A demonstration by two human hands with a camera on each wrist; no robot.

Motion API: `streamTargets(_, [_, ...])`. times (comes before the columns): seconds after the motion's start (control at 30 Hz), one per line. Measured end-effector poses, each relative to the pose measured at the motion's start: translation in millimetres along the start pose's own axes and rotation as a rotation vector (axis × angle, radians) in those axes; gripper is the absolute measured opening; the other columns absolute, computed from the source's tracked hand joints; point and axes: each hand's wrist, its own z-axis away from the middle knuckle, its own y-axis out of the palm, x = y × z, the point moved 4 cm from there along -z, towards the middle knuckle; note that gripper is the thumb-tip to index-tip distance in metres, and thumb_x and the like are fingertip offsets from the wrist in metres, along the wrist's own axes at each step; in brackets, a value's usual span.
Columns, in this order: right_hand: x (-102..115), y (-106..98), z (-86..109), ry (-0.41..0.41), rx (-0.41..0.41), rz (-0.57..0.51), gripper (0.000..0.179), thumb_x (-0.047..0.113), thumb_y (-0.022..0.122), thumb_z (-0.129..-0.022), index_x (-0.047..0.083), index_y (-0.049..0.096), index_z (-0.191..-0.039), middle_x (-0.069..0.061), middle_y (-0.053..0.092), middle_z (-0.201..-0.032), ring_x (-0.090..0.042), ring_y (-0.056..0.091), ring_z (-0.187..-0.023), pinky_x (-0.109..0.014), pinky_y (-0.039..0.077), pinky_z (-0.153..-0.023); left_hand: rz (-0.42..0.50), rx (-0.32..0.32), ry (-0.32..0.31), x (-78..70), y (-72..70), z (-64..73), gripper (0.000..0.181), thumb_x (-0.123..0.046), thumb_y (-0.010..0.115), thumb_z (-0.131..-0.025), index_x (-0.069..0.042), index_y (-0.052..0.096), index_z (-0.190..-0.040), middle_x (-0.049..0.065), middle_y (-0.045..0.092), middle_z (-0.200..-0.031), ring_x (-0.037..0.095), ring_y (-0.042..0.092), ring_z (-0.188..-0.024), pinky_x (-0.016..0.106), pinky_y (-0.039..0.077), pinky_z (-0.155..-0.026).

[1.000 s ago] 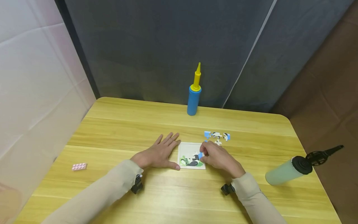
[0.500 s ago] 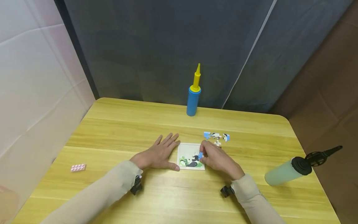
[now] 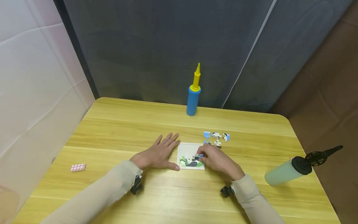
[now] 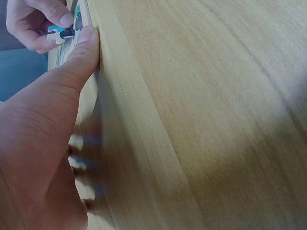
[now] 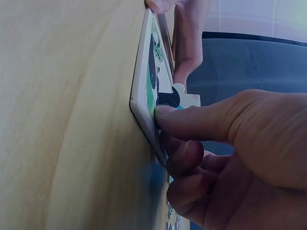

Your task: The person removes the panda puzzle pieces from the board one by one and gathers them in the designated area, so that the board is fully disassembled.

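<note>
A square white puzzle frame (image 3: 188, 148) lies on the table, its near part filled with green, black and white panda pieces (image 3: 191, 163). My right hand (image 3: 219, 158) pinches a blue, black and white puzzle piece (image 5: 170, 98) between thumb and fingers over the right side of the frame. In the right wrist view that piece stands tilted up from the frame. My left hand (image 3: 160, 153) lies with fingers spread at the frame's left edge, its thumb (image 4: 86, 40) against the near corner. Part of the held piece is hidden by the right fingers.
Several loose puzzle pieces (image 3: 216, 135) lie beyond the right hand. A blue and yellow hand pump (image 3: 192, 99) stands at the back. A pale green bottle (image 3: 283, 172) with a black top lies at the right; a pink toy brick (image 3: 78, 167) is at the left.
The right fingers have tipped the puzzle piece up and shifted slightly left over the frame. The left hand stays in place.
</note>
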Motion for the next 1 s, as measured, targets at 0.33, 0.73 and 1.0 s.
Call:
streamTargets(0.33, [2,-4,2.6,-0.07,-0.014,-0.015,0.01,0.006,0.071,-0.1,0.007,0.081,-0.104,-0.003,0.072,-0.098,-0.012,0.058,-0.088,-0.027,0.053,-0.079,-0.007,-0.001,-0.003,-0.2,-0.7,0.0,0.116,-0.076,0.071,-0.087,-0.009,0.024,-0.17,0.013,0.004,-0.182,0.038,0.003,-0.17,0.066,0.004,-0.136])
streamTargets(0.73, [2,-7,13.9,-0.103,-0.004,0.091,0.023,0.01,0.059,-0.108,0.006,0.078,-0.12,-0.001,0.067,-0.101,-0.01,0.054,-0.087,-0.025,0.049,-0.077,-0.002,-0.004,0.001,-0.2,0.5,0.5,0.116,-0.076,0.071,-0.087,-0.009,0.025,-0.17,0.013,0.004,-0.182,0.039,0.003,-0.17,0.066,0.004,-0.136])
streamTargets(1.0, [-5,-20,17.8,-0.01,-0.102,0.022,0.017,0.01,0.064,-0.106,0.011,0.074,-0.119,-0.001,0.074,-0.105,-0.012,0.064,-0.092,-0.034,0.056,-0.084,-0.013,-0.001,0.0,-0.7,0.1,1.0,0.116,-0.076,0.07,-0.087,-0.009,0.024,-0.17,0.013,0.004,-0.182,0.038,0.003,-0.17,0.066,0.004,-0.136])
